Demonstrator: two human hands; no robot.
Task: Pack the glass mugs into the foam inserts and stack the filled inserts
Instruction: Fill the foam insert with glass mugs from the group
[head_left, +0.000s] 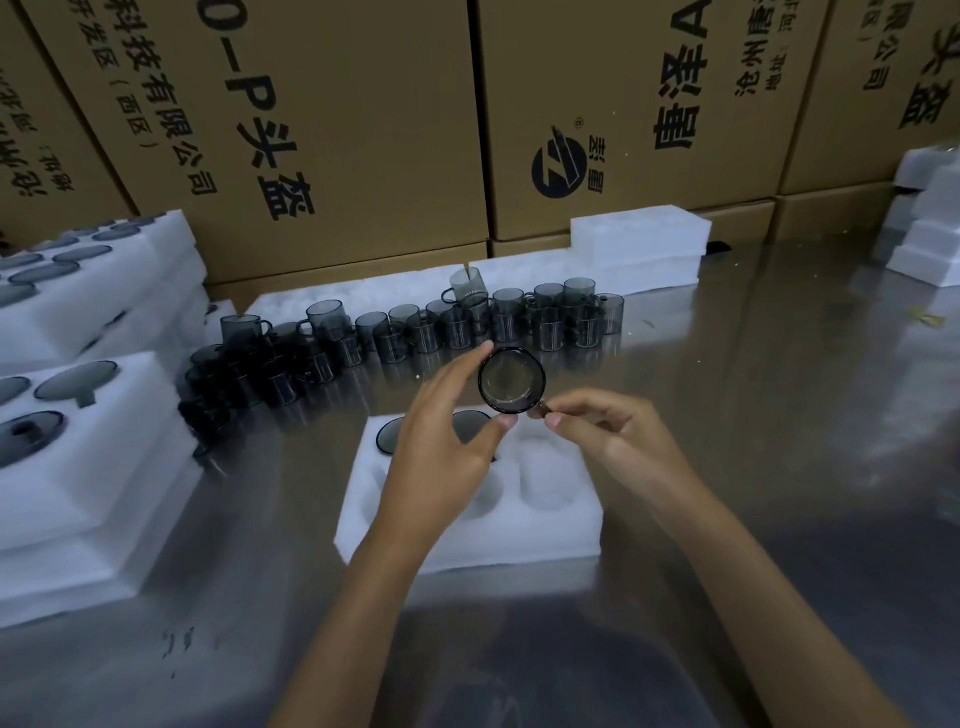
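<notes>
- Your forearms come in from the bottom edge, nearest the lens; both hands meet over the foam insert (467, 525) on the steel table (779, 415).
- Cardboard cartons (337, 130) wall off the back. Filled inserts (78, 467) are stacked at the left, empty foam blocks (639, 244) lie at the back and far right.
- Loose mugs (415, 327) stand in a long row between the cartons and the insert, some piled two high. No exact count: they're dark and overlap.
- The insert has two mugs seated in its far-left pockets, as far as visible. Your left hand covers part of it, so I can't tell whether the pockets underneath are filled.
- Left hand (441, 441): fingers spread wide, thumb and forefinger cupping the rim of the held mug (511, 382).
- Right hand (613, 436): thumb and forefinger pressed together, pinching the mug's handle (540, 410).
- The mug is tipped, mouth toward the camera, so its long axis runs roughly along your line of sight. It hangs just above the insert's far edge.
- Key relation: the open pockets (543, 478) lie below the mug and toward you, on the right-hand side. My read: turn it mouth down like the seated ones, then lower it; the right hand is nearer that pocket.
- Pocket handle notches are washed out in the white foam; can't read their direction.
</notes>
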